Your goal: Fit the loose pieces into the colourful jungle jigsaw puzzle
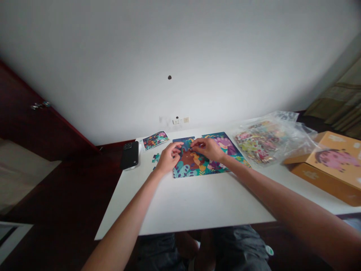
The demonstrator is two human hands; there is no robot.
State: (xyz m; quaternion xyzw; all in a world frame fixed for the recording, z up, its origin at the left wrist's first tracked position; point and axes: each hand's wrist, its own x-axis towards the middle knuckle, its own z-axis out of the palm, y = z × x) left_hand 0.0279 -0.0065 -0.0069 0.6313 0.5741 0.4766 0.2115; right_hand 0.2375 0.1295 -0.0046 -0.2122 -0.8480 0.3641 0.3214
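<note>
A colourful jigsaw puzzle (186,169), largely joined, lies on the white table in front of me, with a gap in its far edge. My right hand (210,149) reaches over its middle, thumb and fingertips pinched low on a puzzle piece that the fingers mostly hide. At the left edge of the puzzle rests my left hand (168,158), its fingers loosely curved and apart, holding nothing that I can see. Just left of that hand are loose puzzle pieces (155,158), partly covered by it. Behind them lies a small printed picture sheet (155,140) with similar colours.
A black phone (130,155) lies at the table's left edge. To the right are clear plastic bags (259,145) of puzzle pieces and an orange cardboard box (329,162). The white table (183,207) stands against a wall with sockets (181,121).
</note>
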